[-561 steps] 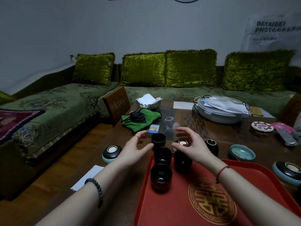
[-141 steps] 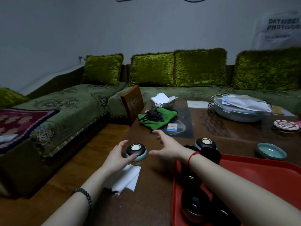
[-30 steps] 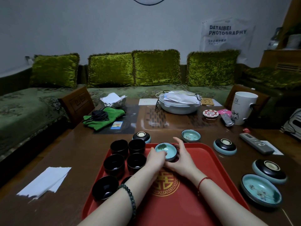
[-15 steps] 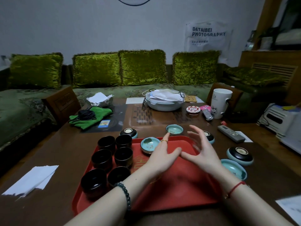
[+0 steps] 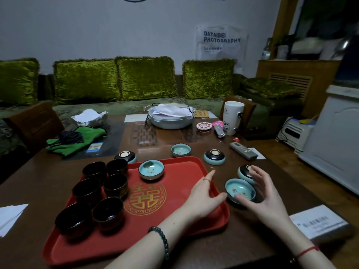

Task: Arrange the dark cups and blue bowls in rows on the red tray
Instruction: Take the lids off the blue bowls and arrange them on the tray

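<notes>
Six dark glazed cups (image 5: 115, 184) stand in two columns of three at the left of the red plastic tray (image 5: 174, 177), which lies on the brown wooden surface (image 5: 38, 177). One blue ceramic bowl (image 5: 151, 169) sits upright at the tray's upper middle. The left hand (image 5: 202, 193) hangs over the tray's right rim, fingers spread, holding nothing. Just right of the tray, a second blue bowl (image 5: 240, 190) rests on the surface. The right hand (image 5: 260, 193) arches around it, fingers splayed; whether they touch it is unclear.
</notes>
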The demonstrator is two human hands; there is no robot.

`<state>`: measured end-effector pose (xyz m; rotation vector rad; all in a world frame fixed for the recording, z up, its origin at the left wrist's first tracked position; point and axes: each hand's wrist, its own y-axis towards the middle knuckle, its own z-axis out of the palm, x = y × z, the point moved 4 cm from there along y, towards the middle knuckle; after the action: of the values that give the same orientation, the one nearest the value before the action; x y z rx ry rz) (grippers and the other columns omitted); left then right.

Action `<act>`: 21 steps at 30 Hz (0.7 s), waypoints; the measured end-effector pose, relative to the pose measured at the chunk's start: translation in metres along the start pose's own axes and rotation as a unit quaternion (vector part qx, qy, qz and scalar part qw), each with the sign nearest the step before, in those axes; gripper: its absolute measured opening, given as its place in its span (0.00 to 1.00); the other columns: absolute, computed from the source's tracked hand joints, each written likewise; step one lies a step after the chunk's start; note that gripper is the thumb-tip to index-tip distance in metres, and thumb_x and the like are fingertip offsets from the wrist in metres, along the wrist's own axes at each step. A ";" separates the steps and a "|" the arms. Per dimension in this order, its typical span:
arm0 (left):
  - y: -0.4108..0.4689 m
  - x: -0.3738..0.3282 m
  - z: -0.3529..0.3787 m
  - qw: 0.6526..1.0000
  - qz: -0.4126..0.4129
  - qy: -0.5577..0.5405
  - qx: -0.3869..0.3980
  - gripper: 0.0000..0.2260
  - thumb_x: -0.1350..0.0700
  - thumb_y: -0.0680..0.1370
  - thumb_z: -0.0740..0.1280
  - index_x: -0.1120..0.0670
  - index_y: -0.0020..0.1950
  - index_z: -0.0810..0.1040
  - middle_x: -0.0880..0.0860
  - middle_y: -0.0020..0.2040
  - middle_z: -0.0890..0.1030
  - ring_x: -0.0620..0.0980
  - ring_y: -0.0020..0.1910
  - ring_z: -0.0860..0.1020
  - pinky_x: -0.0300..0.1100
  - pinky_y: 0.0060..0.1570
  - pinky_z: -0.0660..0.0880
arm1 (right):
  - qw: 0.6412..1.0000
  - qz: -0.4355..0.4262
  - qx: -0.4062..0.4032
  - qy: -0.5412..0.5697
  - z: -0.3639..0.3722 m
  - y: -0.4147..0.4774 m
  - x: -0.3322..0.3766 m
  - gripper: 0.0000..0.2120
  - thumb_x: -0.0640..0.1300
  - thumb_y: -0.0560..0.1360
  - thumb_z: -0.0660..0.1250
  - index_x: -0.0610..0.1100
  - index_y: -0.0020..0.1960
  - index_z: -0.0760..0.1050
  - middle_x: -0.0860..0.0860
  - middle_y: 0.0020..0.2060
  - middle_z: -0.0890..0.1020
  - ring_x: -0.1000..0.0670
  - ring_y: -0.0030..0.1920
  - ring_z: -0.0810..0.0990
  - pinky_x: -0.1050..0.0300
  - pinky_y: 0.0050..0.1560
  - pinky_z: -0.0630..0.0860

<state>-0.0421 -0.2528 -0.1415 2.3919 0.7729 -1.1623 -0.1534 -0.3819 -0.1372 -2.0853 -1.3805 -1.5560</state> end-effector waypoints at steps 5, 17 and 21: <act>0.006 0.003 0.018 0.997 -0.011 0.069 0.024 0.33 0.49 0.74 0.64 0.50 0.74 0.52 0.53 0.75 0.59 0.51 0.75 0.51 0.50 0.75 0.45 | 1.000 0.012 0.003 0.013 -0.003 -0.010 -0.019 0.39 0.43 0.59 0.79 0.69 0.58 0.61 0.55 0.59 0.72 0.57 0.62 0.70 0.62 0.61 0.65; 0.019 0.012 0.036 0.994 -0.016 0.103 0.035 0.32 0.46 0.73 0.64 0.48 0.73 0.54 0.47 0.75 0.60 0.54 0.76 0.46 0.54 0.72 0.35 | 0.999 0.035 -0.004 0.019 0.000 -0.010 -0.039 0.40 0.42 0.60 0.78 0.68 0.58 0.59 0.56 0.58 0.74 0.59 0.60 0.73 0.59 0.62 0.67; 0.022 0.014 0.037 0.994 -0.023 0.100 0.023 0.31 0.43 0.73 0.64 0.48 0.73 0.56 0.46 0.75 0.61 0.54 0.76 0.47 0.55 0.71 0.33 | 0.999 0.041 -0.008 0.020 0.001 -0.010 -0.041 0.39 0.43 0.60 0.78 0.66 0.60 0.60 0.54 0.59 0.74 0.57 0.60 0.74 0.58 0.62 0.69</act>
<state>-0.0436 -0.2856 -0.1725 2.5711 0.8752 -0.9765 -0.1610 -0.3988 -0.1748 -2.0818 -1.2561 -1.5714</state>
